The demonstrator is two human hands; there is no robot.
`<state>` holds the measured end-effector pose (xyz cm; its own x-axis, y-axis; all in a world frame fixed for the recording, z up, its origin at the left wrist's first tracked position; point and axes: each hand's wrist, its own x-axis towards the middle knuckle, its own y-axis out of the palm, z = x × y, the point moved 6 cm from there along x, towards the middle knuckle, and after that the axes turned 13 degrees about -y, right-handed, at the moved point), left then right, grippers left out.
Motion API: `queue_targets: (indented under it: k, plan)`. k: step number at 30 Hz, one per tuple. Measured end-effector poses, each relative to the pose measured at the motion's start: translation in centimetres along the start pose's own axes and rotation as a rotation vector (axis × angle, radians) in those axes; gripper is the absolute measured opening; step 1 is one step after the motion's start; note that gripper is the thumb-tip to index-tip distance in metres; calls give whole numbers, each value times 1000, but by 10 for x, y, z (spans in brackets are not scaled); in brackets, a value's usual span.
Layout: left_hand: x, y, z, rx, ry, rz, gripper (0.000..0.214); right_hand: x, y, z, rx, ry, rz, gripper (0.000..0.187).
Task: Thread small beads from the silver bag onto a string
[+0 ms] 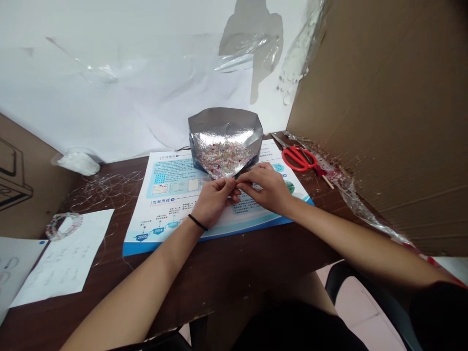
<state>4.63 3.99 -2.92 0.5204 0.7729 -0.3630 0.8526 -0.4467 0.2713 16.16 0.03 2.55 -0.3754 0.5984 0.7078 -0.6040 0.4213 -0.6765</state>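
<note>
My left hand (215,201) and my right hand (266,187) meet over a printed sheet (161,209), thumbs and fingertips pinched together. Whatever lies between the fingertips is too small to make out. Just beyond them stands an open silver foil bag (224,122), its mouth facing me. Small mixed beads (224,158) in red, pink, white and yellow lie heaped inside it. A black band (198,223) circles my left wrist.
Red-handled scissors (299,158) lie right of the bag, beside crumpled plastic wrap (351,200). Tangled clear line (106,190) spreads at left. Beaded rings (64,225) rest on a handwritten paper (69,263). Cardboard walls (395,117) flank the dark table (234,273).
</note>
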Motion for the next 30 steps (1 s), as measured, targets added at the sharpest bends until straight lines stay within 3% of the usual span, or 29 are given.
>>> queue_targets:
  k: [8,12,18,22,26,30]
  plan:
    - [-7,1,-8,430,159,-187,42,-1,6,-3,148,115,59,8]
    - [-9,-2,-13,515,225,-248,40,-1,9,-8,216,186,111,12]
    - [-23,-40,-46,183,487,-603,32,-2,16,-20,161,166,230,11]
    - [-34,-66,-66,-70,608,-756,31,-4,18,-25,45,154,297,12]
    - [-42,-92,-76,-247,615,-886,32,-3,16,-26,-47,120,313,11]
    - [-42,-114,-76,-394,517,-939,33,-3,13,-29,-90,106,282,11]
